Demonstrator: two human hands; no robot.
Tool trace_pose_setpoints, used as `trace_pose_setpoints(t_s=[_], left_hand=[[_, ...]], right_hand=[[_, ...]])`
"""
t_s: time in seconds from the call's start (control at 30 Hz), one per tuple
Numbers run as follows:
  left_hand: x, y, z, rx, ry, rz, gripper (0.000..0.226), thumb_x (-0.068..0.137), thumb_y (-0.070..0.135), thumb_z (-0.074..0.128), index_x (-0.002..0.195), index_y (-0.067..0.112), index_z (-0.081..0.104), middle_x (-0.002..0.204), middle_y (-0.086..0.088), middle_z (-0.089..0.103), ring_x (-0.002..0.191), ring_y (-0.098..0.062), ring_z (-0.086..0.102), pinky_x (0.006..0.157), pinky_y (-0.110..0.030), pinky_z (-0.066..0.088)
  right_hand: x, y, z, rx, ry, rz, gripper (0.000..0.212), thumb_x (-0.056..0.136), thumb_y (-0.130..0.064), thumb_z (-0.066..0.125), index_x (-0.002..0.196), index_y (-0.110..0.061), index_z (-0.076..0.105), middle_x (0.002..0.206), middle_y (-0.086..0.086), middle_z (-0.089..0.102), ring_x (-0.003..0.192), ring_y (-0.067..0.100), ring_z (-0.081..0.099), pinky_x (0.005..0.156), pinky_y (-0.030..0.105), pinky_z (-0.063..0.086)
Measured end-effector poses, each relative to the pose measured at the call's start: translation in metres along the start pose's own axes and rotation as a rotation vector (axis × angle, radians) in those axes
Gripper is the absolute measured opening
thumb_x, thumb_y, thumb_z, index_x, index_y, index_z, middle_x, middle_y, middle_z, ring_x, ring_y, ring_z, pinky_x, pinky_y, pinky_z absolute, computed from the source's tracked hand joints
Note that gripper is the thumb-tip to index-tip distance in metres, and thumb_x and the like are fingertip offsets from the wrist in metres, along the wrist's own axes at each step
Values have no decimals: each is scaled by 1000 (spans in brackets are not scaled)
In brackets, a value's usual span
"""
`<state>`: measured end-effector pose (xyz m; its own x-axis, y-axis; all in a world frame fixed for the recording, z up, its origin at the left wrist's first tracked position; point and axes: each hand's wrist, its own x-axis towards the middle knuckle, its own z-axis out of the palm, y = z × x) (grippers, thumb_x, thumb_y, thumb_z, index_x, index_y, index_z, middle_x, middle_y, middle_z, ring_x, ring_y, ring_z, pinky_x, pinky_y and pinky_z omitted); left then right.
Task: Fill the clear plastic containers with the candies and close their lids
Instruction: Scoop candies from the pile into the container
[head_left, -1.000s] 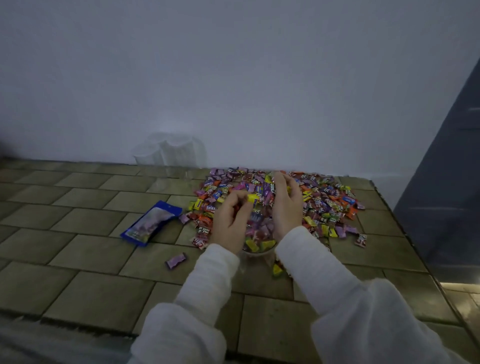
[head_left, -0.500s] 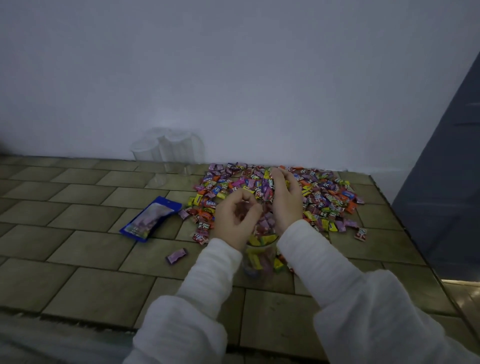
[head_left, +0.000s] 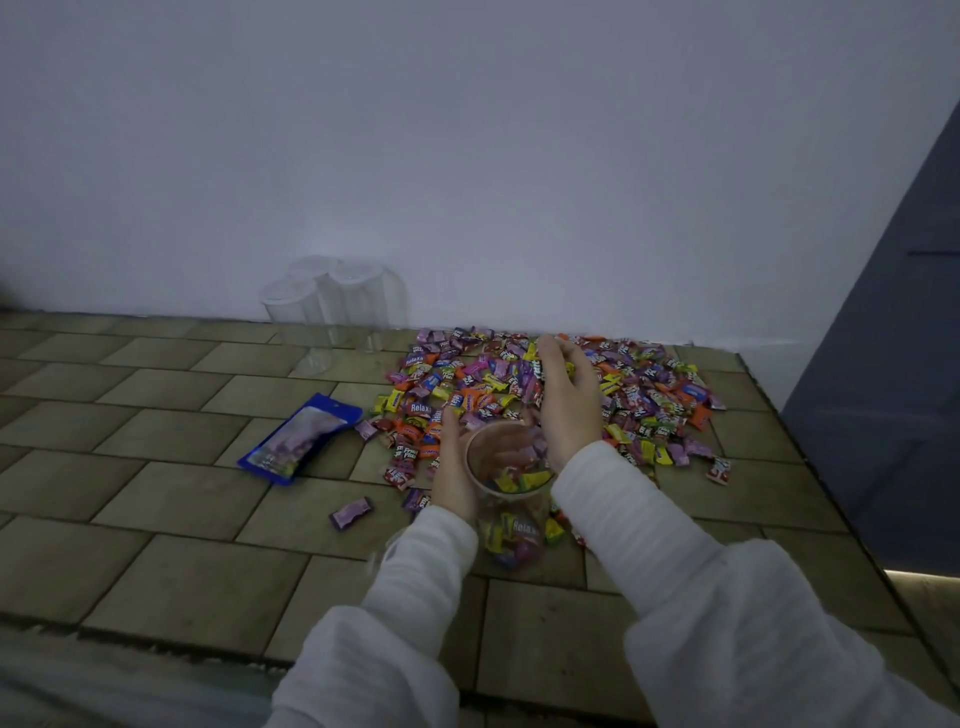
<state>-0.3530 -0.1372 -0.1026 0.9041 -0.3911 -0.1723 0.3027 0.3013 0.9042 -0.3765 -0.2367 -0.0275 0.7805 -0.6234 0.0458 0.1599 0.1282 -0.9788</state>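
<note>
We see a clear plastic container (head_left: 511, 499) standing open on the tiled floor (head_left: 171, 499), at the near edge of a wide heap of wrapped candies (head_left: 639, 400), with a layer of candies already inside it and no lid on top. Our left hand (head_left: 453, 467) wraps around the container's left wall, the thumb along the rim and the fingers curled behind the clear plastic. Our right hand (head_left: 569, 405) reaches over the pile just behind the container, its fingers bent around a small bunch of candies, some wrappers showing between fingers and palm. Both arms wear white sleeves (head_left: 623, 514). A few loose candies lie near the container's base, and one purple candy (head_left: 352, 513) sits apart to the left. Further left lies a flat blue pouch (head_left: 301, 439). Against the white wall (head_left: 467, 156) stands a cluster of empty clear containers (head_left: 332, 306), well apart from our hands.
</note>
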Motion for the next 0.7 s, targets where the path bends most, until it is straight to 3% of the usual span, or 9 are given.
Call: trace_pose_setpoints(t_s=[0.13,0.23,0.33,0.4,0.47,0.53,0.63,0.7], left_hand=[[3,-1,2,-53,12,46,91,89,69,18,92,-4,71,84,-18,71,71,-27,66,73,-33,52],[1,-1,4,-55,21,48,88,89,68,19,90,-2,73,83,-16,72,71,-26,66,74,-34,52],[-3,2,6,-49,50,35,85,92,65,20,91,-2,72,81,-13,72,73,-24,67,70,-29,55],[-4,1,6,-51,80,21,78,92,65,24,79,9,77,81,-10,74,75,-22,69,67,-27,55],[-4,0,5,-48,103,-1,74,92,65,28,71,15,78,83,-9,74,81,-23,70,73,-30,53],[-5,2,5,-56,122,-21,73,89,68,32,75,14,78,90,-12,74,88,-28,68,84,-36,51],[-3,1,6,-88,123,-1,75,75,74,42,80,7,76,88,-15,73,85,-31,65,90,-42,48],[-3,2,7,-119,128,-5,76,69,73,46,84,5,75,89,-17,72,87,-32,65,91,-44,48]], right_hand=[[1,1,1,10,-11,-18,26,94,-40,55,105,-18,60,79,-2,52,50,-1,49,50,15,45],[3,5,2,-4,-55,-59,23,89,-46,60,102,-26,61,96,-10,63,83,10,59,77,32,50],[-1,6,3,0,-116,-54,25,86,-45,64,107,-32,60,118,-9,59,106,19,58,90,44,50],[-3,4,2,37,-155,-13,22,85,-40,66,106,-39,59,124,-3,56,95,17,64,77,39,57],[-3,3,0,82,-182,-4,19,89,-24,65,104,-33,58,122,0,54,80,5,63,59,22,52],[-2,3,-1,97,-190,-27,20,82,-21,69,98,-29,60,122,3,54,85,10,62,64,22,50],[-5,1,2,-5,-207,-81,21,69,-31,68,88,-35,62,122,2,55,99,20,56,87,35,47],[-3,4,1,-42,-223,-81,19,74,-25,71,90,-32,62,110,-7,58,97,12,57,87,32,45]])
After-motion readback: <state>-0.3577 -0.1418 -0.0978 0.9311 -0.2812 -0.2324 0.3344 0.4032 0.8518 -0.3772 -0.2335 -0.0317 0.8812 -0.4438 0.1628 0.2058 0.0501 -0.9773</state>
